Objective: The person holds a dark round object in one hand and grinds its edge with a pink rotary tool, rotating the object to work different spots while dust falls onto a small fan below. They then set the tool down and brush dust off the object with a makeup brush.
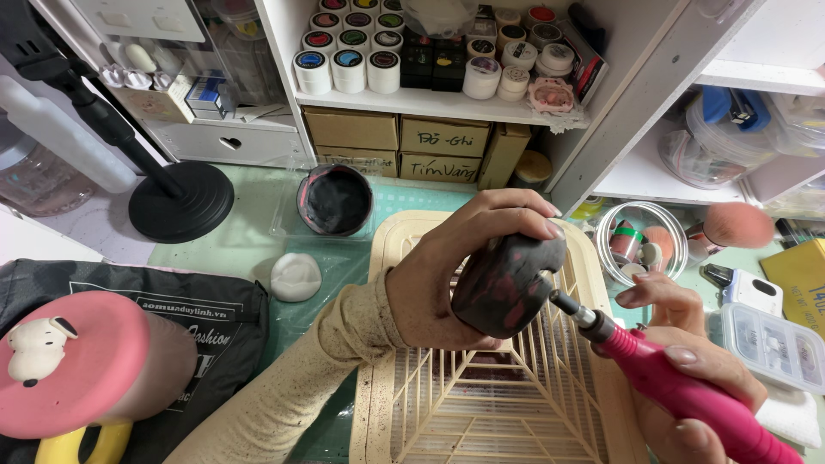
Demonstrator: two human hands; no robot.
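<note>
Left hand clamps dark pink-smeared lump over slatted dust tray, catching debris. Right hand grips pink rotary tool pen-style, bit touching lump.

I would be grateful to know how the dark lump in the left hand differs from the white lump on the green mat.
The dark lump is black with pink smears; the white lump is plain white. The dark one is bigger. It is held in the left hand; the white one lies untouched. Both are rounded.
</note>
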